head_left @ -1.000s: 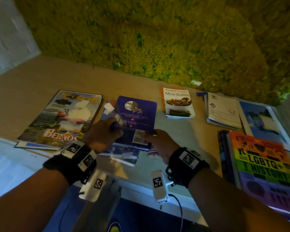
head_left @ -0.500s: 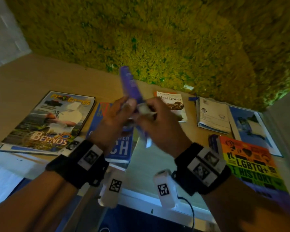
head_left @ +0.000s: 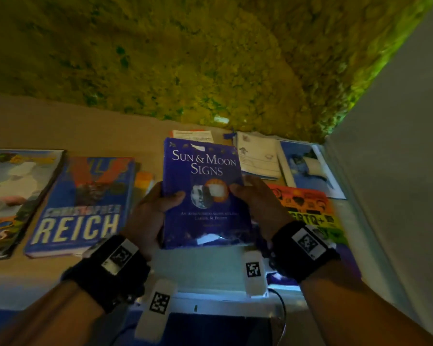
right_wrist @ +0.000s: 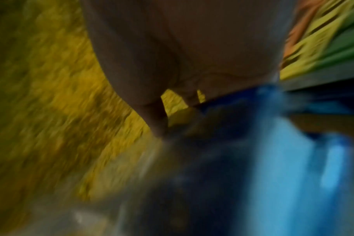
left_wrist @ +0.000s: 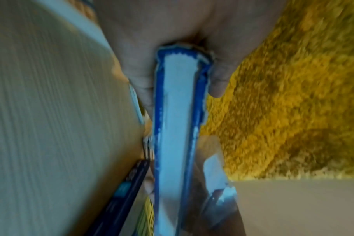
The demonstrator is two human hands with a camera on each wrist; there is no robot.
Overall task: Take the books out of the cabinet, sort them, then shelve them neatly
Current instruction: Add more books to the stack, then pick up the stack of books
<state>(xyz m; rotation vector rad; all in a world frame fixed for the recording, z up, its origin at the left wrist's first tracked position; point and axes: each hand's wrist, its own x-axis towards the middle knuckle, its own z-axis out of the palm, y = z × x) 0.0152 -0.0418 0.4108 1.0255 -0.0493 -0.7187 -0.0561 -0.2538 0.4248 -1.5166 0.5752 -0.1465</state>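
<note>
Above the table's [head_left: 90, 131] near edge, the left hand [head_left: 148, 216] and right hand [head_left: 258, 208] grip the blue Sun & Moon Signs book [head_left: 203, 193] by its two sides, cover up.

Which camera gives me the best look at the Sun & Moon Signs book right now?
Head view: the Sun & Moon Signs book faces it, title readable. Left wrist shows only its page edge; right wrist only a blue blur.

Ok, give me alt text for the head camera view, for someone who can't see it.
Left hand and right hand hold up a blue book titled Sun & Moon Signs, cover facing the camera. More books lie flat on the wooden surface below.
</note>
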